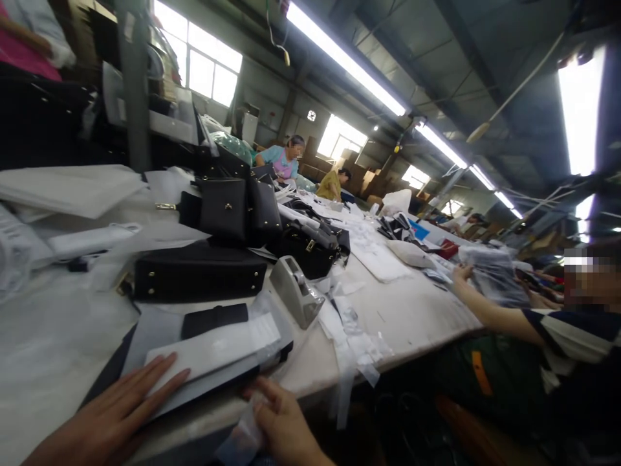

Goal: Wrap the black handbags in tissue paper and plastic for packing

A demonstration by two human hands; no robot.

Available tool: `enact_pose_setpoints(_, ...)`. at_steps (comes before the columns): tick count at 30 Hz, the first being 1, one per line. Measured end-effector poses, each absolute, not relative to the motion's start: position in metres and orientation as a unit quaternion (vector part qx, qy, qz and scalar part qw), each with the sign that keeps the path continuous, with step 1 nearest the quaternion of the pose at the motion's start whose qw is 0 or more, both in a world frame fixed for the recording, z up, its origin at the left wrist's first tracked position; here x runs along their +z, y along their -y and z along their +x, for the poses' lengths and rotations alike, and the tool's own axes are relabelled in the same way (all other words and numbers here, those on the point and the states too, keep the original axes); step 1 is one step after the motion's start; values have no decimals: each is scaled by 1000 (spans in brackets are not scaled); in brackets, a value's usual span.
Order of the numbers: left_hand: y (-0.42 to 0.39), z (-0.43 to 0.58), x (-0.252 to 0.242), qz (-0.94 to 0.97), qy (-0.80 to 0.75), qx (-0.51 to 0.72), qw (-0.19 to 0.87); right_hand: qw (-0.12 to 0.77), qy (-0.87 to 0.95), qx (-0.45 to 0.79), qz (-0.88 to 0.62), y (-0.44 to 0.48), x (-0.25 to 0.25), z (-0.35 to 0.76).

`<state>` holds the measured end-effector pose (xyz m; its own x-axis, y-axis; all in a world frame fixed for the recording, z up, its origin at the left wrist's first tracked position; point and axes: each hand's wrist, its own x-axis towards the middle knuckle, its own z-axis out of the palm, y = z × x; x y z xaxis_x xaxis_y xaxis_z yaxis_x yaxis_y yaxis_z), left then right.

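My left hand (121, 404) lies with fingers stretched out, pressing on a folded white sheet (218, 346). Beneath and around that sheet are black material (216, 319) and clear plastic, stacked as a flat bundle near the table's front edge. My right hand (286, 424) is closed at the bundle's near side, thumb against fingers, on a crumpled piece of clear plastic film (245, 430). Some of its fingertips are in shadow. A grey tape dispenser (297, 291) stands just beyond the bundle, and a black handbag (198, 278) with gold studs lies on its side behind it.
More black handbags (224, 208) stand farther back. White packing sheets (68, 188) lie at the left. Clear strips (344, 382) hang over the table edge. At the right, a co-worker's arm (485, 307) reaches toward a plastic-wrapped item (495, 275). A metal post (136, 84) rises at the left.
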<state>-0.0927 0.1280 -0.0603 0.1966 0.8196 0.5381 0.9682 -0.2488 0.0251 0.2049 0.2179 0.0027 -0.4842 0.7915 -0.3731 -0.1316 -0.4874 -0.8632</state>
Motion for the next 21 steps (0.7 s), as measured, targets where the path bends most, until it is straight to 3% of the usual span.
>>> enact_pose_setpoints(6,-129,-89,-46,-754,594,-234,155,350,320,809,-348,-200,-17,162)
enact_pose_setpoints(13,-125,-98,-49,-733,625,-225,146,407,332,792,-312,-195,9,148)
enact_pose_setpoints(17,-126,-99,-49,-725,633,-244,119,384,342,802,-303,-195,5,151)
enact_pose_setpoints(21,-130,-104,-37,-685,679,-262,43,280,323,840,-333,-191,-22,155)
